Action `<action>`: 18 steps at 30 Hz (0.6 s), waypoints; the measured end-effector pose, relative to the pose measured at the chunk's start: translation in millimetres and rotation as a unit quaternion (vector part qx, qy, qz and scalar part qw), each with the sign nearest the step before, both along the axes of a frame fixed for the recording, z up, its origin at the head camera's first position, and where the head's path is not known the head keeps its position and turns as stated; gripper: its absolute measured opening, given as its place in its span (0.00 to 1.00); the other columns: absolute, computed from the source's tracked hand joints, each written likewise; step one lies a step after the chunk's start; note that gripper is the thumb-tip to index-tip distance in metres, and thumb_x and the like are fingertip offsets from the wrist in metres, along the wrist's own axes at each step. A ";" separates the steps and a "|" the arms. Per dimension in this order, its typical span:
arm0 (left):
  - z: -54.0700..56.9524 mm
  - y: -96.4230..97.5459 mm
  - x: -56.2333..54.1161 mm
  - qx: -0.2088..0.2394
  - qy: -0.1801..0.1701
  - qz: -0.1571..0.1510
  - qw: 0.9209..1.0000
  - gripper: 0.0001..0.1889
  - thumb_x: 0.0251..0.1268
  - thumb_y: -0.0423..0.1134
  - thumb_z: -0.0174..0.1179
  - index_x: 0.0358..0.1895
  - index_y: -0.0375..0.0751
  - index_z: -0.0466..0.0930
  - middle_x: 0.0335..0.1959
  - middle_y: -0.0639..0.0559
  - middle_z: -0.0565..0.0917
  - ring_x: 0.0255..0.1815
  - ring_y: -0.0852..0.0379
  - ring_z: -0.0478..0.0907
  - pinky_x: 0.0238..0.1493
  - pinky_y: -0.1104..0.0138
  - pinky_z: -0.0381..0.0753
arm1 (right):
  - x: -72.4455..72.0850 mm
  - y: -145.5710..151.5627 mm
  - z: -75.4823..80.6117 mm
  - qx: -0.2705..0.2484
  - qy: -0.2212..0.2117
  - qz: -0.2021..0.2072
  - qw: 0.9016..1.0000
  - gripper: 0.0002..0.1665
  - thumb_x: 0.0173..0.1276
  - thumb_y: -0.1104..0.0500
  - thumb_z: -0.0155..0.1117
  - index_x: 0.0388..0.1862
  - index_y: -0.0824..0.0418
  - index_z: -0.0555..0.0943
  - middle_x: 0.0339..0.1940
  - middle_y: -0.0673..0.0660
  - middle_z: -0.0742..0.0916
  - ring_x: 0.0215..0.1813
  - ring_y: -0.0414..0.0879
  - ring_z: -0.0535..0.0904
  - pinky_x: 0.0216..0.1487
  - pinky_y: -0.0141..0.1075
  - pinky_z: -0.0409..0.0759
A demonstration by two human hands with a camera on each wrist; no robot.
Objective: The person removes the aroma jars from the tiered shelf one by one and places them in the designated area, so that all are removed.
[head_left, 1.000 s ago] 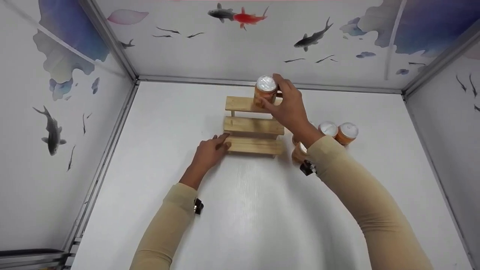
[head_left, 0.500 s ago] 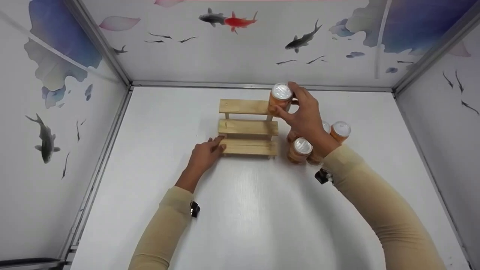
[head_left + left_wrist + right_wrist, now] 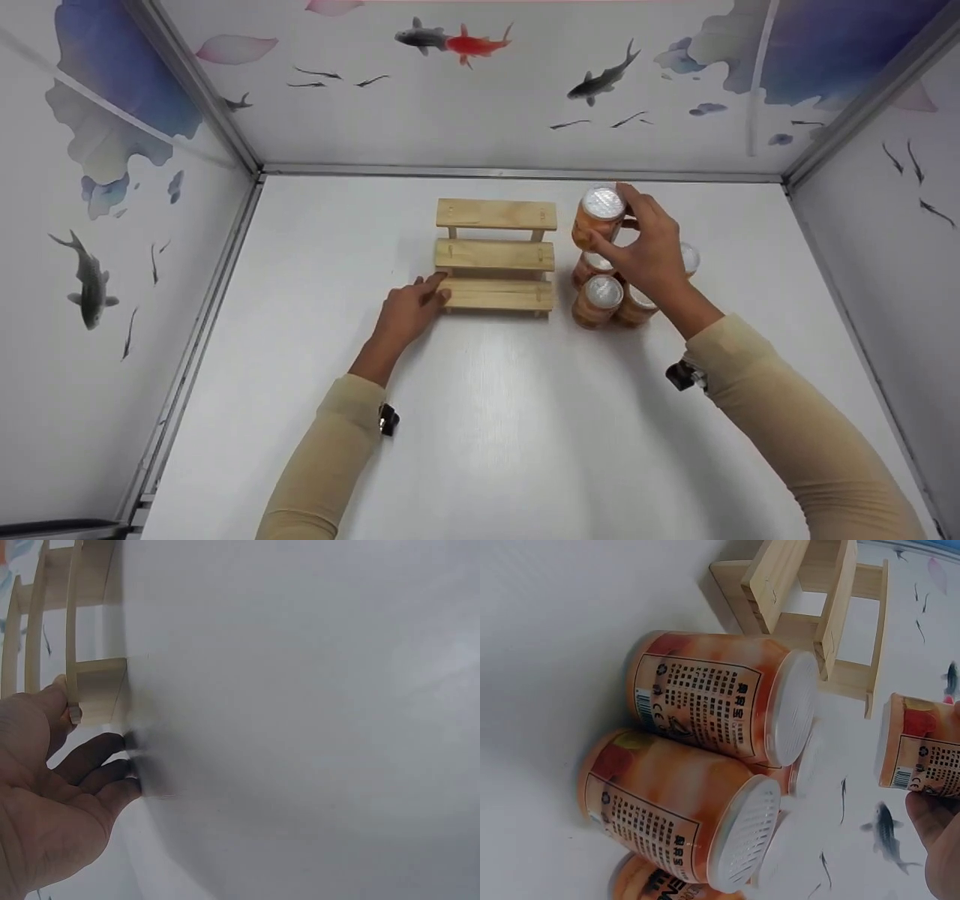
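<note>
A wooden three-step rack [image 3: 495, 255] stands on the white table. At the left end of its lowest step, my left hand [image 3: 409, 311] pinches the plank between thumb and index finger; the left wrist view shows the hand [image 3: 60, 787] with its other fingers bent near the tabletop. My right hand [image 3: 649, 247] holds an orange jar [image 3: 596, 225] with a white lid, upright and raised above the table to the right of the rack. Below it several similar jars stand close together, among them a front jar [image 3: 598, 302], large in the right wrist view beside another jar [image 3: 682, 810].
White panels [image 3: 480, 135] printed with fish and blotches enclose the table at the back and both sides. Metal rails [image 3: 517, 174] run along the table's edge. A white-lidded jar [image 3: 688, 259] is partly hidden behind the right hand.
My right hand has carried the jar from above the top step rightward, off the rack and over the group of jars. The left hand keeps its place at the lowest step.
</note>
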State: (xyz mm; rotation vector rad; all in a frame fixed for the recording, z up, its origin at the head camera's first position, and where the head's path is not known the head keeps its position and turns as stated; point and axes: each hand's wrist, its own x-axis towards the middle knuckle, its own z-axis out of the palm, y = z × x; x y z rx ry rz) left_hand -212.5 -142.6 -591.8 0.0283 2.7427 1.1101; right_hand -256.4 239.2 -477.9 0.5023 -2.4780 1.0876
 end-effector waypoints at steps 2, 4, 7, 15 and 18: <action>-0.5 -0.2 -0.1 0.005 0.004 -0.001 1.000 0.29 0.88 0.58 0.57 0.83 0.56 0.75 0.79 0.32 0.76 0.84 0.36 0.72 0.83 0.40 0.73 | 2.1 5.1 -0.7 0.002 -0.003 -0.007 1.000 0.46 0.68 0.57 0.86 0.80 0.67 0.74 0.61 0.66 0.86 0.63 0.56 0.89 0.61 0.46 0.91; -1.5 -0.5 -0.2 0.003 0.008 -0.001 1.000 0.28 0.88 0.57 0.57 0.82 0.55 0.75 0.78 0.32 0.76 0.84 0.36 0.72 0.82 0.38 0.73 | 4.3 9.7 -1.3 0.005 -0.005 -0.016 1.000 0.46 0.67 0.57 0.86 0.79 0.66 0.75 0.60 0.66 0.87 0.62 0.55 0.89 0.61 0.39 0.90; -2.1 -0.8 -0.1 -0.001 0.014 -0.003 1.000 0.28 0.88 0.57 0.57 0.82 0.53 0.76 0.78 0.32 0.77 0.83 0.36 0.73 0.82 0.38 0.73 | 7.5 15.8 -1.6 0.008 -0.007 -0.027 1.000 0.46 0.66 0.57 0.87 0.79 0.65 0.76 0.60 0.65 0.87 0.62 0.55 0.88 0.59 0.27 0.86; -0.5 0.7 0.2 -0.003 0.008 0.001 1.000 0.29 0.87 0.58 0.58 0.82 0.54 0.75 0.78 0.35 0.78 0.84 0.38 0.73 0.82 0.42 0.74 | 15.3 30.0 -2.5 0.001 -0.005 -0.037 0.999 0.45 0.65 0.59 0.87 0.78 0.67 0.76 0.61 0.66 0.87 0.61 0.56 0.89 0.58 0.19 0.82; -0.8 1.3 0.1 -0.003 0.011 0.001 1.000 0.29 0.87 0.58 0.58 0.82 0.54 0.75 0.78 0.36 0.77 0.84 0.38 0.73 0.83 0.42 0.73 | 18.5 35.0 -4.2 -0.002 -0.004 -0.042 0.999 0.46 0.65 0.59 0.87 0.78 0.67 0.76 0.61 0.66 0.87 0.61 0.57 0.89 0.57 0.16 0.80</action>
